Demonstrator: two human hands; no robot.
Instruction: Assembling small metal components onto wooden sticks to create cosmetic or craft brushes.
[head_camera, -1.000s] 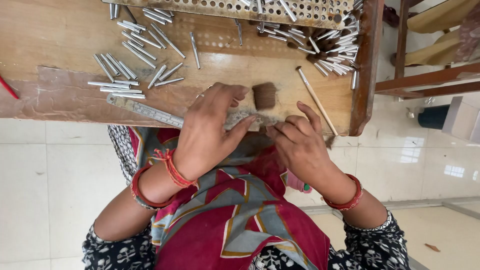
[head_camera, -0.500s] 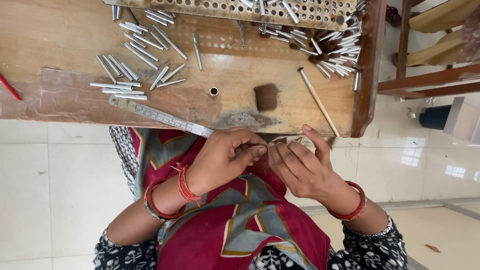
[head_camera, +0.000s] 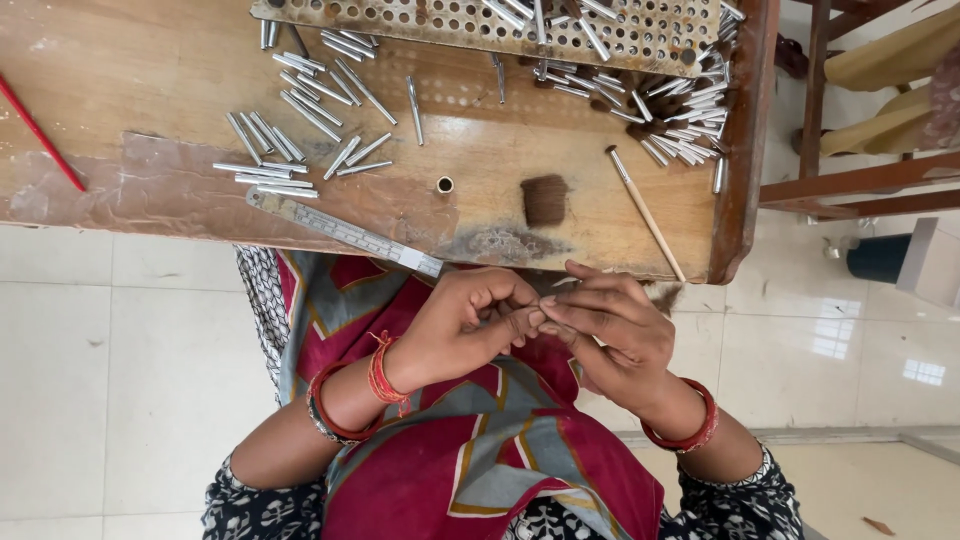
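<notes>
Hands meeting over my lap, below the wooden table edge.

My left hand and right hand pinch fingertips together on something too small to tell; metal tubes, a steel ruler and a thin stick lie above.

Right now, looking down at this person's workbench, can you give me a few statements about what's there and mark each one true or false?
1. Both hands, the left hand and the right hand, are held together over the lap, fingertips touching. True.
2. A metal ruler lies along the near edge of the wooden table. True.
3. The thin metal tubes are all stacked upright in a jar. False: they lie scattered flat on the table.
4. The wooden stick is held in the right hand. False: it lies on the table, untouched.
5. A perforated tray sits at the far edge. True.
</notes>
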